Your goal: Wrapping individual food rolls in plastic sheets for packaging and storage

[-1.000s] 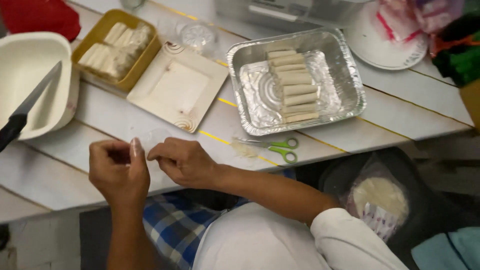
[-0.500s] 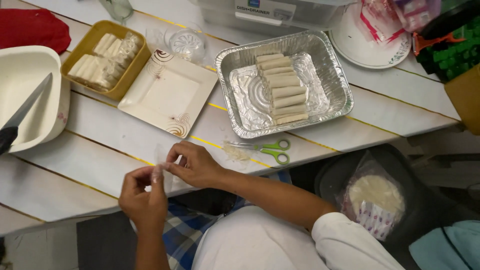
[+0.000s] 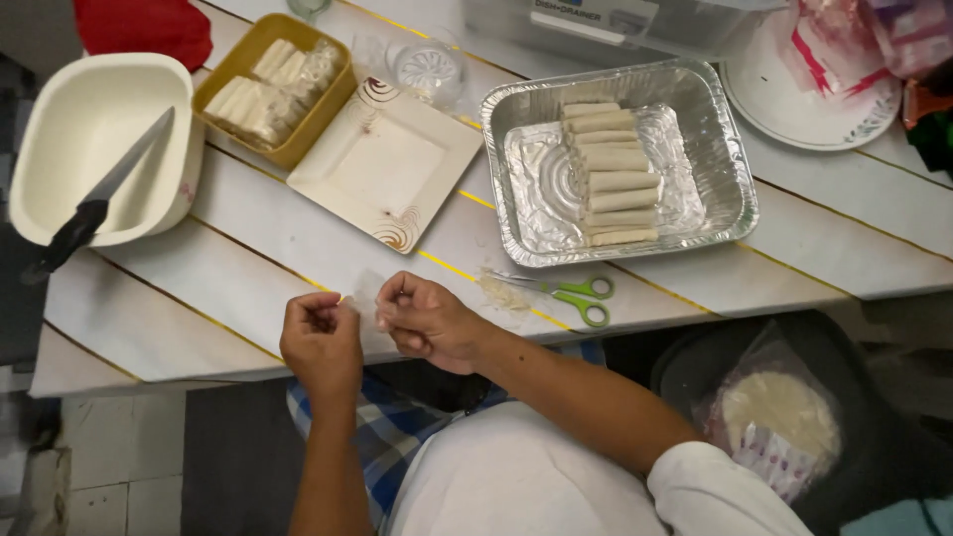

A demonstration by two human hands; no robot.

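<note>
My left hand (image 3: 323,342) and my right hand (image 3: 427,320) are close together over the near edge of the white plank table (image 3: 228,288). Both pinch a small, thin, translucent sheet (image 3: 365,290) stretched between their fingertips. Just to the right of my right hand lie green-handled scissors (image 3: 574,294) and a few pale scraps (image 3: 501,291). Beyond them stands a foil tray (image 3: 730,189) holding a row of several pale rolls (image 3: 611,174). An empty square cream plate (image 3: 382,164) sits straight ahead of my hands.
A yellow container (image 3: 223,74) with more rolls stands at the back left. Beside it, a black-handled knife (image 3: 99,199) rests across a white tub (image 3: 89,109). Also here: a glass bowl (image 3: 427,69), a round plate (image 3: 794,104), and a bag of round wrappers (image 3: 779,422) below the table.
My left hand dipped toward me, then came back up beside my right hand. Both hands kept pinching the thin sheet. The view shifted slightly.
</note>
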